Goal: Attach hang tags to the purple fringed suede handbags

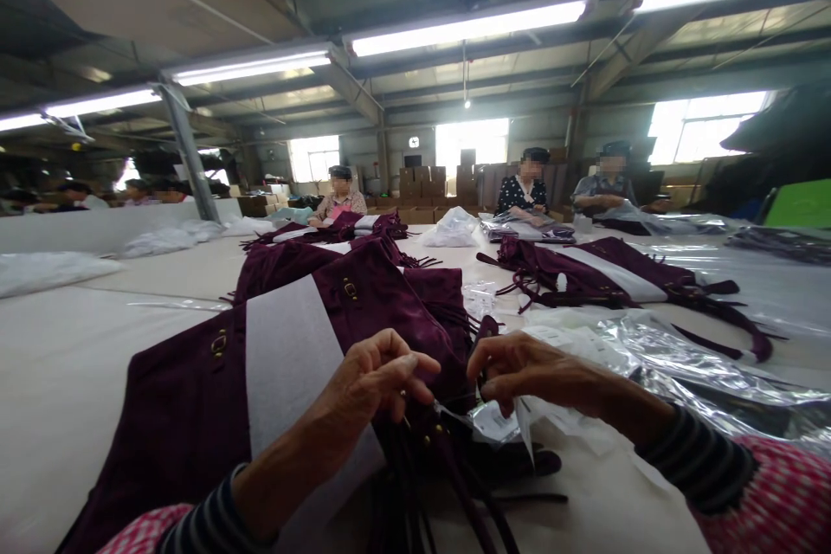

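A dark purple fringed bag (383, 303) lies in front of me, wrapped with a white paper band (286, 338). It has small brass buckles and long tassels (447, 467). My left hand (373, 376) is over the bag's right end, its thumb and fingers closed at a thin pale string, with one finger stretched out. Across from it, my right hand (536, 368) has its fingers curled beside a dark strap end; what they pinch is hidden. White hang tags (497, 422) dangle below the right fingertips, and the string runs from them towards my left fingers.
More purple bags with white bands lie beyond, one (603, 268) at the right. Clear plastic bags (714, 381) are spread at the right, and a white plastic heap (451, 228) sits farther back. Several co-workers, including one person (523, 190), are across the table (58, 363).
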Demonstrator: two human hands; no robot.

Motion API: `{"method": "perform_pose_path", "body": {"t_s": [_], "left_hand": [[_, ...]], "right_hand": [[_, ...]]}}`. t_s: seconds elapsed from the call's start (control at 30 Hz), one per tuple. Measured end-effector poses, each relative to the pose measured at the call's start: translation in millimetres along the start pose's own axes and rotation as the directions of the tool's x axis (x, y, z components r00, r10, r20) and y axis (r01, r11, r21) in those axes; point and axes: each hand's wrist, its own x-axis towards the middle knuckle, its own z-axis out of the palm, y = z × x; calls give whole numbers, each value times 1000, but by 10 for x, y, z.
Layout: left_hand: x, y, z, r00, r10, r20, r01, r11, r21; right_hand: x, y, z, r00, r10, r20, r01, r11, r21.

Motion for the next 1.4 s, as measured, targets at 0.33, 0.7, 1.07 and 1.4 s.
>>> {"method": "perform_pose_path", "body": {"t_s": [0.33, 0.7, 1.07, 1.4], "left_hand": [[141, -85, -55, 977, -113, -183, 67, 968, -240], [180, -127, -110, 947, -29, -319, -20, 988, -151], [90, 28, -136, 949, 18, -316, -44, 996, -74], [44, 29, -63, 956, 7, -294, -21, 999, -44]], "right_hand": [[733, -212, 161, 904, -379, -199, 115, 664, -739], [766, -71, 160, 750, -576, -325, 82, 569, -818], [-46, 123, 118, 914, -274, -299, 117, 884, -453], [-197, 411, 414, 931, -281, -231, 155, 881, -447]]}}
